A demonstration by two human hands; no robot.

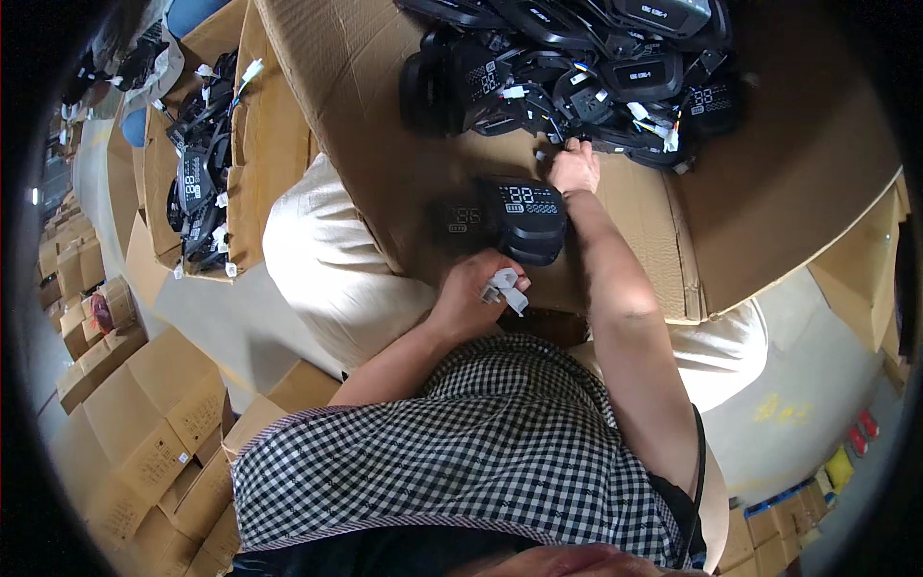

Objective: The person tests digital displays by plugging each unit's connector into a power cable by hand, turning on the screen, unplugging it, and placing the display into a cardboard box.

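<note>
My left hand (473, 290) is closed around several white plug connectors (506, 290) at the front of a large cardboard box. Just beyond it is a black instrument display (529, 223) with pale segment markings, tilted against the cardboard. To its left, a dim, blurred display (460, 219) shows similar markings. My right hand (577, 169) reaches farther in, fingers drawn together at the near edge of a pile of black displays (577, 58). Its fingertips meet dark parts and cables there; what they grip is hidden. White connectors (659, 127) on thin wires stick out of the pile.
The large box (332, 87) has high cardboard walls around the pile and a flap between my knees. At the left, a narrower carton (264, 125) holds more black displays (197, 178) with white plugs. Several cartons (144, 423) stand on the floor at the lower left.
</note>
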